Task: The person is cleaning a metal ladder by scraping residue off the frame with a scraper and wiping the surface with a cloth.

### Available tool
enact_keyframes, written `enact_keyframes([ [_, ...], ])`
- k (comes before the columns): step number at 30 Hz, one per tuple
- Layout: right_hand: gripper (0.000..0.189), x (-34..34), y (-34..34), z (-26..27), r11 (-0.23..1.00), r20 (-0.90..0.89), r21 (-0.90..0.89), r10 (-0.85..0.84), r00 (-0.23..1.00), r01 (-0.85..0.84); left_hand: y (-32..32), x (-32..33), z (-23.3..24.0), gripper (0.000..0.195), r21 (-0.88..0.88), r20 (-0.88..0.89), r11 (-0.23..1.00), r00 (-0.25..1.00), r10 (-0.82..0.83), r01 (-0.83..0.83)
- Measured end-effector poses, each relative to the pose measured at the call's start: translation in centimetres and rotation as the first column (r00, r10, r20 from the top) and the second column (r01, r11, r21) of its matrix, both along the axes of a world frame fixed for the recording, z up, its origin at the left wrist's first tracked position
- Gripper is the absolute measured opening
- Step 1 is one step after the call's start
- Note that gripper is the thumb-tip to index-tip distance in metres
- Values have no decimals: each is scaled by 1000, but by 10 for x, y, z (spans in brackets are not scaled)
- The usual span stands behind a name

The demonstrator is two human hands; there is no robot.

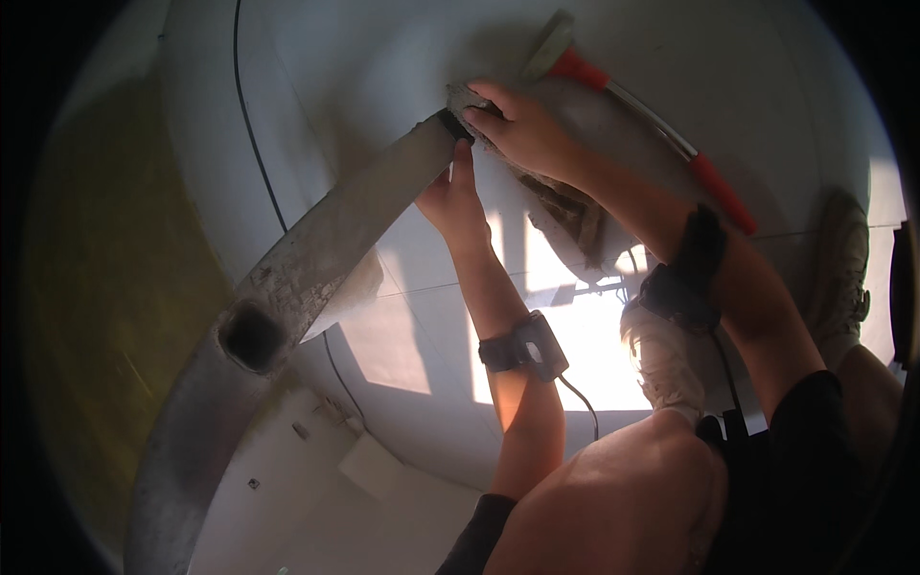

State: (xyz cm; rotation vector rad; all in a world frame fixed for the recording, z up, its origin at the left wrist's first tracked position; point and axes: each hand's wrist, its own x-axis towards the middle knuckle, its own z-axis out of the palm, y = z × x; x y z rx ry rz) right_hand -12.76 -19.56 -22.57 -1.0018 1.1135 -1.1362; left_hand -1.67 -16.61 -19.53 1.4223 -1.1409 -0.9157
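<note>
A long grey slab-like piece (374,194), its surface rough and flaking, runs from the lower left up to the hands. At its upper end sits a small black block (455,126). My left hand (456,198) is below this end, its thumb up against the black block. My right hand (521,133) grips a rough grey lump (467,100) that touches the black block; its fingers lie over the lump, partly hiding it. Behind my right forearm, a brown, rough-edged object (568,208) is partly covered.
A scraper-like tool with a red-and-metal handle (654,118) lies on the pale tiled floor at upper right. A dark cable (251,136) crosses at left. The grey piece has a square dark hole (251,336). Shoes and a bare knee are at lower right.
</note>
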Motion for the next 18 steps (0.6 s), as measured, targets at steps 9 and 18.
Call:
enact_keyframes([
  [9, 30, 11, -10, -11, 979, -197, -188, 39, 980, -77, 5, 16, -6, 37, 8, 117, 1000, 993, -2, 2],
  [18, 16, 22, -12, -10, 962, -98, -244, -150, 984, 122, 1, 9, -9, 29, -29, 88, 999, 996, 27, -24],
])
